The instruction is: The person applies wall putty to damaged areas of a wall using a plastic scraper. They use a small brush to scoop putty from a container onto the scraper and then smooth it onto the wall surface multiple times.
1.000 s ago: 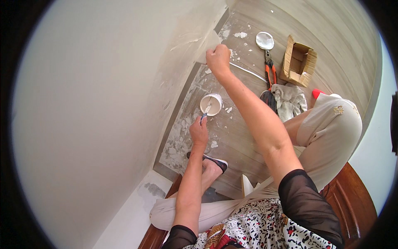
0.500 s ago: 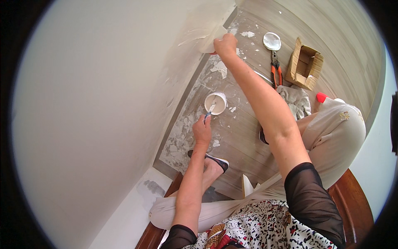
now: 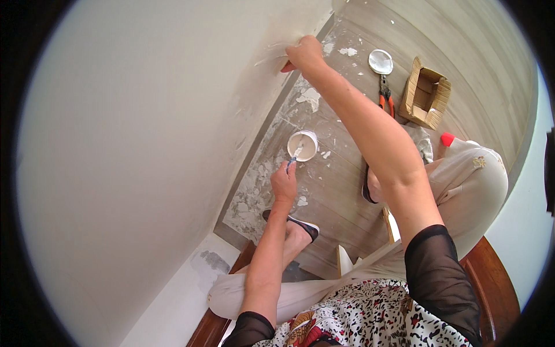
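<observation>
My left hand (image 3: 284,182) is closed round the blue handle of a small putty knife (image 3: 297,152). Its whitened end rests in a round white tub (image 3: 314,146) of pale filler on the floor. Farther off, my right hand (image 3: 306,53) is closed at the foot of the wall (image 3: 167,127), gripping a flat scraper (image 3: 287,66). Only a reddish edge of the scraper shows beside the fingers; its blade is mostly hidden. Streaks of wet filler (image 3: 269,56) mark the wall next to this hand.
Orange-handled pliers (image 3: 386,95) lie against a white round lid (image 3: 380,61). Right of them stands an open cardboard box (image 3: 426,92), with a grey rag (image 3: 421,140) nearer me, partly behind my right arm. Filler flakes (image 3: 309,99) litter the floor along the grey skirting (image 3: 254,136).
My right hand has moved a little up and left against the wall, and the scraper's pale blade has turned out of sight. My left hand and the tub look nearly unchanged.
</observation>
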The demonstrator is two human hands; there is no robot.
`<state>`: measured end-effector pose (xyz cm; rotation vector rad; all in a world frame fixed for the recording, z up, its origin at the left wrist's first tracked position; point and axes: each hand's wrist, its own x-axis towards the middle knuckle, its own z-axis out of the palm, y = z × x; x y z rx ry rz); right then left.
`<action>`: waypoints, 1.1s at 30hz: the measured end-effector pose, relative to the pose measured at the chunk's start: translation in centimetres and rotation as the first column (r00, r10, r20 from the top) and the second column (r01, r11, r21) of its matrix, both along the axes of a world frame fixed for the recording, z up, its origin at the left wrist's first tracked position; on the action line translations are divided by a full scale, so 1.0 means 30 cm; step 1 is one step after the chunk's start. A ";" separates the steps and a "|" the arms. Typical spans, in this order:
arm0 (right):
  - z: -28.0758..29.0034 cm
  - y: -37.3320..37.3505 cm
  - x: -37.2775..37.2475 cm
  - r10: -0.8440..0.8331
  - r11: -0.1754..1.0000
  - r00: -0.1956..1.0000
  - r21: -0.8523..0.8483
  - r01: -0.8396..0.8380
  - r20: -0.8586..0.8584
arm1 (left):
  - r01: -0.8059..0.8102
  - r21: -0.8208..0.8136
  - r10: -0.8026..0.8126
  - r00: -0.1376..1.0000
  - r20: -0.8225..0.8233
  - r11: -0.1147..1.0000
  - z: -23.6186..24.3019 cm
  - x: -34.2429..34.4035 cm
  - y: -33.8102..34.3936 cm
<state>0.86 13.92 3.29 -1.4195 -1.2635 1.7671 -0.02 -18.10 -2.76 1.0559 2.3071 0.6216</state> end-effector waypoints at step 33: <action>-0.103 0.037 0.088 -0.159 0.985 0.953 0.104 0.137 0.257 | -0.011 0.043 0.011 1.000 0.009 0.999 0.028 -0.004 0.005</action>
